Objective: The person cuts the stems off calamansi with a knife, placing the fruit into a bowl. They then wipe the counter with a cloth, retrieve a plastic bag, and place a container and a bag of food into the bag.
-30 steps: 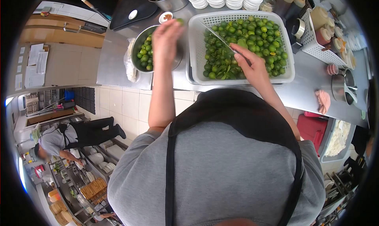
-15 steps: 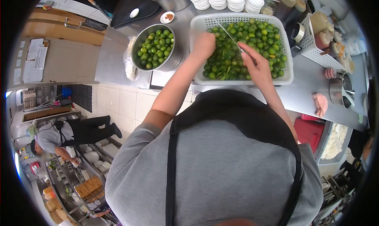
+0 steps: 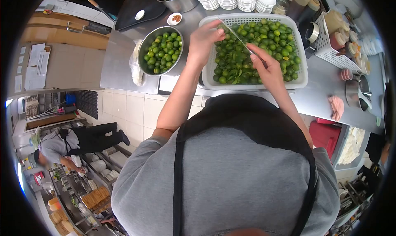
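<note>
Through the head view I see the right hand [image 3: 268, 68] closed around the handle of a knife [image 3: 233, 33], its blade slanting across toward the left hand [image 3: 202, 40]. The left fingers are curled near the blade's tip; whether they pinch anything, I can't tell. Limes [image 3: 270, 41] fill the white basket [image 3: 304, 69] beneath the hands, with more in the steel pot [image 3: 179, 68] beside the left wrist. I'd keep the blade steady and those fingertips off its edge.

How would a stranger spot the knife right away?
On the steel counter sits a white perforated basket of green limes. Over it, the right hand holds the knife, long, thin and straight where the limes are round.
</note>
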Demonstrator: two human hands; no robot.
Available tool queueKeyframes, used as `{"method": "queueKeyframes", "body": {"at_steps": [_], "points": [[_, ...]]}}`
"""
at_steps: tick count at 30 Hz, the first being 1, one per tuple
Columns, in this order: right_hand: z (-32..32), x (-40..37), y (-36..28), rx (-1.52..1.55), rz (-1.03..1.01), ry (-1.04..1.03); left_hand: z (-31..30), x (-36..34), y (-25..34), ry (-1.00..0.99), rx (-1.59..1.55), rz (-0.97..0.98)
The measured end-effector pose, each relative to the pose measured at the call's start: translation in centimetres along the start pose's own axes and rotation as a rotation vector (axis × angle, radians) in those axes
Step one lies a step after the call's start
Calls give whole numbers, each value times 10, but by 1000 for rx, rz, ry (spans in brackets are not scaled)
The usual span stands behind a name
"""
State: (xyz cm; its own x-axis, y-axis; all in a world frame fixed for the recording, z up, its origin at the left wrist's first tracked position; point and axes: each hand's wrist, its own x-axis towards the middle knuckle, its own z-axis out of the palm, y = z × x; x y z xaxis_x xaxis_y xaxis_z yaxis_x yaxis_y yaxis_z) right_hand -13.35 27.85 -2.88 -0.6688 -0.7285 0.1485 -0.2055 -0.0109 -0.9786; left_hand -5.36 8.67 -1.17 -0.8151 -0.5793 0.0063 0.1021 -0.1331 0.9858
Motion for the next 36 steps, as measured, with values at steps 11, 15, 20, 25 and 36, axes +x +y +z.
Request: {"method": "queueKeyframes", "body": {"at_steps": [11, 15, 20, 25, 36], "points": [[1, -2, -6, -17, 19, -2, 12, -3, 5, 82, -172, 117], [0, -2, -3, -55, -33, 38, 13, -4, 4, 94, -25, 114], [-4, 7, 0, -84, -11, 85, 42, -30, -6, -57, 157, 113], [-5, 3, -3, -16, -25, 68, 17, -4, -15, 89, 140, 123], [1, 3, -15, -74, 50, 8, 16, -6, -3, 79, 284, 147]]}}
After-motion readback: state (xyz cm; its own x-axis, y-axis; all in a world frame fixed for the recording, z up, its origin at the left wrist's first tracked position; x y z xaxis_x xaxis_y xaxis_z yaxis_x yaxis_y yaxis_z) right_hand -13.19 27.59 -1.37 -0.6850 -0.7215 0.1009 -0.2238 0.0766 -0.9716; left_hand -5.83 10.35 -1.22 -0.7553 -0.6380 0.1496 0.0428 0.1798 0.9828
